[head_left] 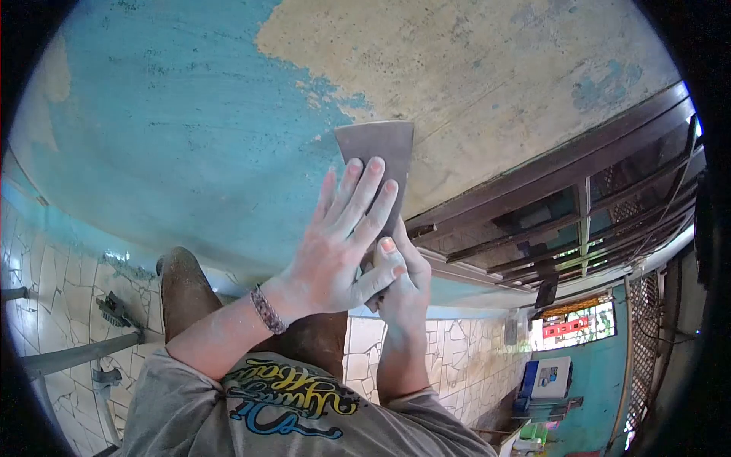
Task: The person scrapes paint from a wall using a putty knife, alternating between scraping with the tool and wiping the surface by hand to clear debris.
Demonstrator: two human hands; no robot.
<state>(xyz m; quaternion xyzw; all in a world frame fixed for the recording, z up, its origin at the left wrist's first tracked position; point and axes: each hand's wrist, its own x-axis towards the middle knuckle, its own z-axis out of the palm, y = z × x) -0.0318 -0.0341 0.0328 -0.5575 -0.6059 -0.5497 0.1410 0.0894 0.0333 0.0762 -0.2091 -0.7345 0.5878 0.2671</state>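
Note:
A wide paint scraper point(379, 137) with a flared metal blade rests its edge against the wall, where blue paint meets bare beige plaster. My right hand point(405, 301) is closed around its lower end, so the handle is mostly hidden. Across the blade's face lies my left hand point(324, 251), fingers stretched out and pressing on the metal, with its thumb over my right hand. Pale dust coats both hands. Blue paint point(175, 129) covers the wall on the left, and the plaster patch point(472, 68) spreads to the upper right.
Right of the wall patch runs a dark wooden window frame with bars point(563, 213). A metal ladder-like frame point(84, 358) stands at lower left on the cracked-tile floor point(68, 305). Farther off at lower right are a white-fronted box point(550, 377) and green items point(533, 436).

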